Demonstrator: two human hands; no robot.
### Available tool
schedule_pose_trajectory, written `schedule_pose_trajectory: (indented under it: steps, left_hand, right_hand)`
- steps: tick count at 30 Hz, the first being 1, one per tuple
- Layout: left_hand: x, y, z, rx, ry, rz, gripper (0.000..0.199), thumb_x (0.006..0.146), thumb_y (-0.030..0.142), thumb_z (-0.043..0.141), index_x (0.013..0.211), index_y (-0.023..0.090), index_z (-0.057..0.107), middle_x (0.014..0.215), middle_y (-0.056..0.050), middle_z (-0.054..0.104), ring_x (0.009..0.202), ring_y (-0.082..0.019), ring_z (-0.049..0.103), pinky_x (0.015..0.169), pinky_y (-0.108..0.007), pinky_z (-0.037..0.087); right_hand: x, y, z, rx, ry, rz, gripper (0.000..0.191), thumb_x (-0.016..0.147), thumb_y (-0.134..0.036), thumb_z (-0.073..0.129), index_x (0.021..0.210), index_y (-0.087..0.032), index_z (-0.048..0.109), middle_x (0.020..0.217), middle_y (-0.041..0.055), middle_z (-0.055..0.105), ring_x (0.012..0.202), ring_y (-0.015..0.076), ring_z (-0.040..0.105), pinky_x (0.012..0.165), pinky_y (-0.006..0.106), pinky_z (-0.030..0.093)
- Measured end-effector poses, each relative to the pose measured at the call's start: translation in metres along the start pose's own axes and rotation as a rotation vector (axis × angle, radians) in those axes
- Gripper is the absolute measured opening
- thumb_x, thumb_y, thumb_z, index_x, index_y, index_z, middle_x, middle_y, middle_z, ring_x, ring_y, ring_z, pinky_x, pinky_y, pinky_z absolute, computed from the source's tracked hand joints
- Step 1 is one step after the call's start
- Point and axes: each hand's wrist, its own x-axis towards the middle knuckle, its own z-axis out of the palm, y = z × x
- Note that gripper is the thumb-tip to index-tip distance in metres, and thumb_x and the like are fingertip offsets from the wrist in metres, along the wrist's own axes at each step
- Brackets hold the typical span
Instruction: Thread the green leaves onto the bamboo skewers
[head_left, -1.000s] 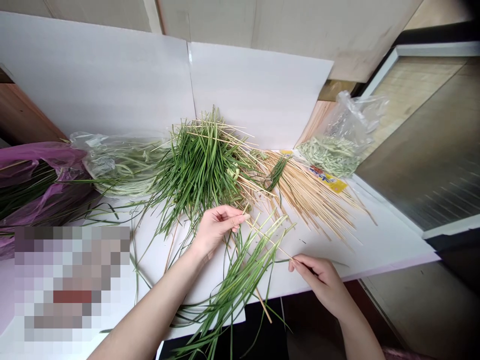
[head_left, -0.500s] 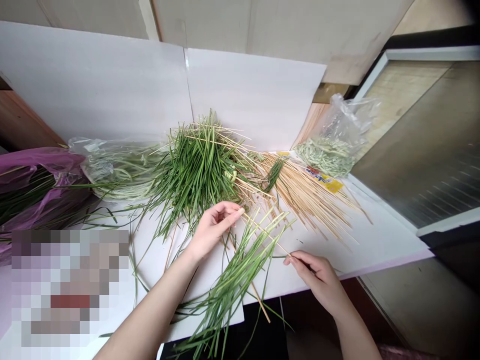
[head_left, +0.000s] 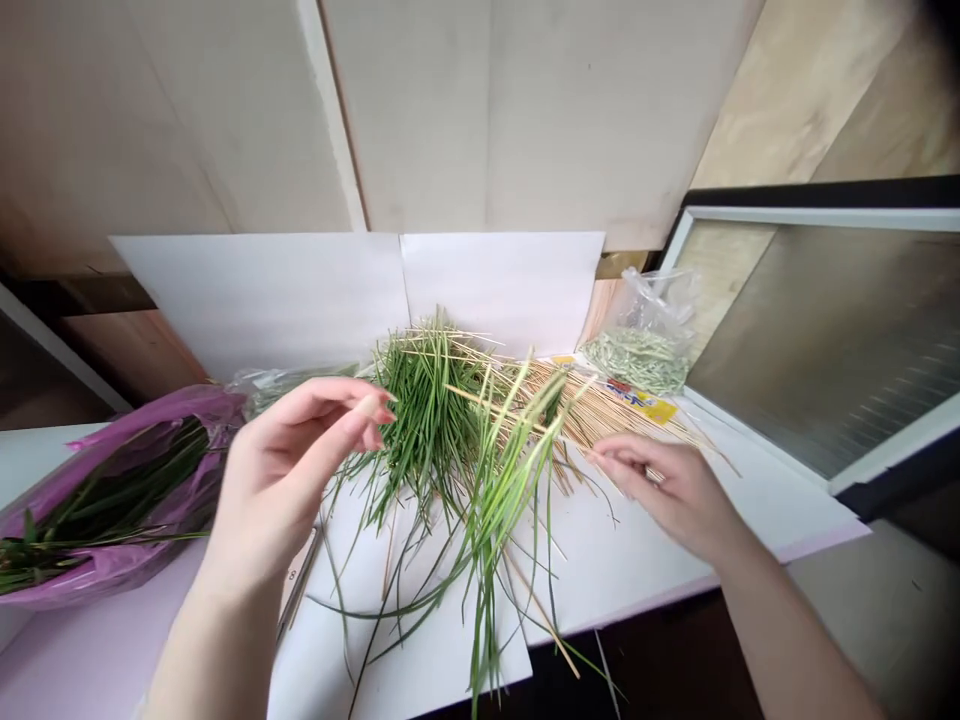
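Observation:
My right hand (head_left: 660, 480) pinches the right end of a thin wooden skewer (head_left: 472, 397). Long green stalks (head_left: 495, 500) hang from this skewer, their pale ends up and leafy ends drooping over the table's front edge. Raised at the left, my left hand (head_left: 315, 450) has its thumb and fingertips pressed together, apart from the skewer; nothing shows between them. Behind the skewer a heap of green stalks (head_left: 427, 410) has several skewers lying across its top.
Loose skewers (head_left: 607, 410) spread over the white table (head_left: 630, 560) at the right. Behind them stands a clear bag of pale green pieces (head_left: 637, 355). A purple bag of dark green stalks (head_left: 127, 490) lies left. White boards (head_left: 285, 290) stand at the back.
My left hand has let go of the skewer's left end and moved left and nearer the camera. My right hand has lifted the skewer with its stalks. The view has tilted upward.

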Motion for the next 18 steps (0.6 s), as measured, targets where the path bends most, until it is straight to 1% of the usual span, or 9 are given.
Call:
schedule_pose_trajectory:
  steps: [2,4,6,9,11,13,14,16,18]
  left_hand:
    - [-0.003,0.010,-0.018,-0.001,0.069,0.052,0.010,0.082,0.028,0.071,0.089,0.021,0.074,0.074,-0.003,0.065,0.070,-0.016,0.058,0.066,-0.030,0.049]
    - [-0.004,0.017,-0.035,0.009,0.139,0.094,0.009,0.081,0.028,0.071,0.085,0.022,0.075,0.075,-0.004,0.066,0.068,-0.017,0.057,0.062,-0.030,0.049]
    - [-0.004,0.022,-0.052,0.030,0.177,0.108,0.008,0.081,0.028,0.071,0.084,0.022,0.076,0.073,-0.004,0.066,0.065,-0.016,0.056,0.059,-0.030,0.048]
    - [-0.002,0.023,-0.075,0.054,0.166,0.059,0.009,0.082,0.029,0.070,0.085,0.021,0.074,0.073,-0.003,0.065,0.063,-0.015,0.054,0.058,-0.028,0.046]
    - [-0.001,0.020,-0.091,0.084,0.137,-0.006,0.011,0.083,0.031,0.070,0.087,0.021,0.072,0.077,-0.002,0.064,0.065,-0.013,0.053,0.061,-0.026,0.045]
    - [0.001,0.013,-0.109,0.162,0.112,-0.076,0.016,0.083,0.034,0.069,0.090,0.021,0.071,0.080,-0.002,0.064,0.067,-0.013,0.052,0.063,-0.025,0.045]
    - [0.001,0.009,-0.120,0.225,0.097,-0.111,0.020,0.083,0.038,0.069,0.092,0.021,0.070,0.082,-0.003,0.064,0.067,-0.014,0.052,0.063,-0.025,0.045]
    - [0.002,-0.003,-0.145,0.393,0.066,-0.187,0.030,0.081,0.046,0.068,0.096,0.021,0.069,0.088,-0.004,0.067,0.070,-0.016,0.055,0.065,-0.026,0.046]
    - [0.004,-0.016,-0.176,0.580,0.056,-0.256,0.040,0.078,0.054,0.067,0.100,0.020,0.068,0.093,-0.005,0.069,0.076,-0.019,0.060,0.069,-0.028,0.049]
  right_hand:
    - [0.040,-0.013,-0.007,-0.092,0.070,-0.140,0.022,0.095,-0.037,0.056,0.085,-0.022,0.069,0.062,-0.0020,0.056,0.052,0.0142,0.046,0.050,0.026,0.033]
    - [0.088,-0.023,-0.008,-0.218,0.096,-0.231,0.023,0.097,-0.037,0.055,0.088,-0.022,0.070,0.058,-0.0029,0.053,0.050,0.0141,0.044,0.050,0.026,0.032]
    - [0.142,-0.030,-0.003,-0.433,0.076,-0.264,0.027,0.100,-0.033,0.048,0.092,-0.021,0.070,0.066,-0.0005,0.061,0.056,0.0155,0.052,0.055,0.026,0.036]
    - [0.217,-0.031,0.016,-0.536,0.098,-0.254,0.024,0.099,-0.029,0.051,0.099,-0.018,0.071,0.082,0.0069,0.070,0.078,0.0240,0.061,0.071,0.033,0.042]
    - [0.251,-0.027,0.031,-0.582,0.096,-0.250,0.022,0.093,-0.026,0.060,0.107,-0.013,0.069,0.101,0.0148,0.071,0.101,0.0335,0.058,0.084,0.042,0.041]
    - [0.263,-0.023,0.046,-0.607,0.099,-0.245,0.030,0.089,-0.026,0.062,0.114,-0.008,0.066,0.114,0.0218,0.066,0.112,0.0403,0.052,0.091,0.050,0.037]
    - [0.261,-0.021,0.053,-0.608,0.103,-0.252,0.032,0.090,-0.025,0.060,0.117,-0.008,0.065,0.118,0.0235,0.064,0.114,0.0414,0.050,0.092,0.052,0.036]
    - [0.238,-0.015,0.063,-0.592,0.102,-0.299,0.033,0.092,-0.023,0.053,0.121,-0.009,0.062,0.123,0.0226,0.061,0.117,0.0397,0.049,0.094,0.052,0.035]
    - [0.196,-0.007,0.068,-0.556,0.064,-0.385,0.030,0.092,-0.022,0.050,0.119,-0.014,0.063,0.120,0.0165,0.064,0.116,0.0348,0.052,0.097,0.048,0.036]
